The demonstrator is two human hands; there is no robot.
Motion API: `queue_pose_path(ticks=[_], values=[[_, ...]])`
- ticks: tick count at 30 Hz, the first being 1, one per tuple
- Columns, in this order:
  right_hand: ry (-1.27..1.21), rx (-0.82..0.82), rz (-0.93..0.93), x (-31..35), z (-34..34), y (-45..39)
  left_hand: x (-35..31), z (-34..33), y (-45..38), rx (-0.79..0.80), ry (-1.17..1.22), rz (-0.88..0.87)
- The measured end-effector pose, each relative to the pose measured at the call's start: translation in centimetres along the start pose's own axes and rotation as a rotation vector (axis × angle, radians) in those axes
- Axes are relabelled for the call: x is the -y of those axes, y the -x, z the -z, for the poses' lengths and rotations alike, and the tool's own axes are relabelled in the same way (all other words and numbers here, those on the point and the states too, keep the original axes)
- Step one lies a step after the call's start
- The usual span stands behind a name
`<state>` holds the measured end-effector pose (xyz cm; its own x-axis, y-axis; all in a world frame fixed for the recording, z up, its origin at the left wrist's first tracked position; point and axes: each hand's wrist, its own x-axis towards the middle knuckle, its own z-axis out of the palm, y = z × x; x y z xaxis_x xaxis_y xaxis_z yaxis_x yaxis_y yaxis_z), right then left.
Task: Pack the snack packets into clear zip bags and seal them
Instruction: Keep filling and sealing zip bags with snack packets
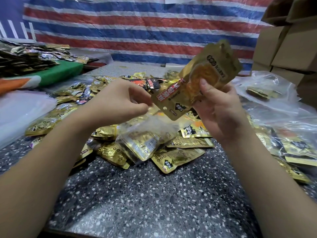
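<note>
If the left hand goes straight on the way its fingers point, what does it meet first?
Probably the gold snack packet that the right hand holds up: the left hand points at its lower corner, though depth is unclear.

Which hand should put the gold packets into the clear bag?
Right, probably: the right hand already grips the shiny gold foil snack packets just above the clear plastic zip bag, whose top the left hand pinches.

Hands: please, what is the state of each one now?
Left hand: pinches the mouth of the clear plastic zip bag.
Right hand: holds gold foil snack packets, thumb on top.
</note>
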<state>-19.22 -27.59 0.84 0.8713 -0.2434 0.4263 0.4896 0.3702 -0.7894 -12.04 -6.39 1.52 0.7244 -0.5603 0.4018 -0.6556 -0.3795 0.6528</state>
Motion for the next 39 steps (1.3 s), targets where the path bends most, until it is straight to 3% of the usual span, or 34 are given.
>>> queue_pose_path(ticks=[8, 13, 19, 29, 35, 39], values=[[0.429, 0.131, 0.166, -1.0, -0.2, 0.3, -0.1, 0.1, 0.1, -0.041, 0.092, -0.008], [0.475, 0.157, 0.198, -1.8, -0.2, 0.3, 0.0, -0.1, -0.1, -0.087, 0.146, -0.034], [0.734, 0.226, 0.165, -2.0, 0.3, 0.2, 0.4, -0.1, -0.2, 0.051, 0.195, -0.111], [0.826, 0.279, 0.024, -1.3, 0.8, 0.2, 1.3, -1.3, -0.8, -0.166, 0.08, -0.182], [1.077, 0.396, 0.019, 0.4, 0.5, 0.2, 0.6, -1.4, 0.0, -0.269, -0.01, -0.384], [1.135, 0.44, -0.018, 1.2, 0.3, 0.4, 0.3, -1.9, 0.1, -0.293, 0.061, -0.375]])
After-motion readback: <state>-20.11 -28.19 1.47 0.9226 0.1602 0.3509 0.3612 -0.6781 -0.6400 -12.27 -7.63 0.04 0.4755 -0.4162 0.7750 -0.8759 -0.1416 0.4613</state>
